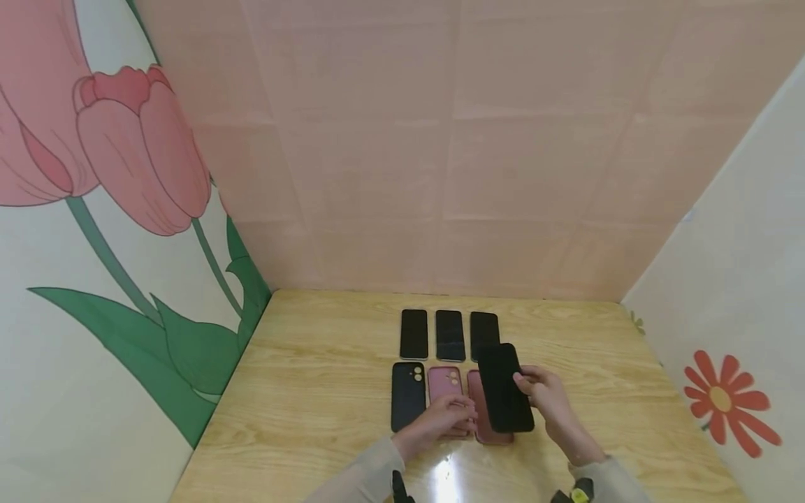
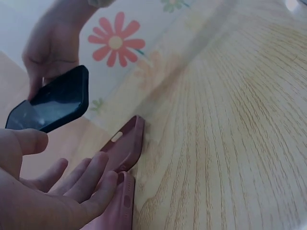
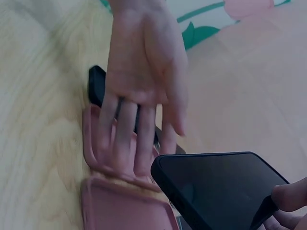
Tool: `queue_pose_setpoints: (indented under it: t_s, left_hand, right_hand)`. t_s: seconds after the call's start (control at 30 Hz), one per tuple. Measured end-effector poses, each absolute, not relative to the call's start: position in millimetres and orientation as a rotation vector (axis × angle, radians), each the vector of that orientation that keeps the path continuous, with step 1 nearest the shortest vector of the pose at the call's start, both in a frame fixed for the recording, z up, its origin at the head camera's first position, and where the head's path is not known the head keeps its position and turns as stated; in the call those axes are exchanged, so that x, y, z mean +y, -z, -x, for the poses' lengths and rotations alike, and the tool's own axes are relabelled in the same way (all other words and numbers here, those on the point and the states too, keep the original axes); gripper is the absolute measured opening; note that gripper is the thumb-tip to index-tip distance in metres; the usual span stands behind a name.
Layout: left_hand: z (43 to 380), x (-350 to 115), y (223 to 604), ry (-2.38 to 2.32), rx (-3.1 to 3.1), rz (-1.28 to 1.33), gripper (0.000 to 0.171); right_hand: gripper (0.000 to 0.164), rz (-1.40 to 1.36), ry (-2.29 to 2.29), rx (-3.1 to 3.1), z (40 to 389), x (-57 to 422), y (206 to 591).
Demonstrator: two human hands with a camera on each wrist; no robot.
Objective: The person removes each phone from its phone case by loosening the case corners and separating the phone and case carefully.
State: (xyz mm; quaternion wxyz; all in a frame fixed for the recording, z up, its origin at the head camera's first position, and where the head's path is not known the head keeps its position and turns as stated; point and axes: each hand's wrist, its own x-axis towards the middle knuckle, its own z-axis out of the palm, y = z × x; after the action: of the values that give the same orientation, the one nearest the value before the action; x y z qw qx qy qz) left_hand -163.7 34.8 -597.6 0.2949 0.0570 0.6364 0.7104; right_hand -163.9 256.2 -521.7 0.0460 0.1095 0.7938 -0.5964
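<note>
My right hand (image 1: 546, 395) pinches a black smartphone (image 1: 505, 388) by its right edge, thumb on the screen side. The phone is raised and tilted, overlapping a dusky pink phone case (image 1: 492, 439). My left hand (image 1: 442, 419) holds nothing; its fingers are loosely bent over the middle pink phone case (image 1: 442, 377), fingertips close to the other pink case. In the left wrist view, its fingers (image 2: 91, 177) spread above the case walls. Both pink cases lie with their hollow sides up in the right wrist view. Left of them lies a black phone case (image 1: 407, 398) with camera holes.
Behind the cases, a row of three black phones lies on the wooden table (image 1: 314, 391): left phone (image 1: 414, 334), middle phone (image 1: 450, 335) and right phone (image 1: 484, 328), the last partly covered by the raised one. Flower-printed side walls and a pink back wall (image 1: 440, 175) enclose the table.
</note>
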Motion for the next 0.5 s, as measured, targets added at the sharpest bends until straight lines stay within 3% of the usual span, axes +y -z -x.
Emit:
queue_pose_setpoints:
  t_s: [0.5]
  left_hand:
    - [163,38,594,-1.942,1.543,-0.253,0.04]
  right_hand:
    - [0.032,-0.316,1.922,2.333,159,225,535]
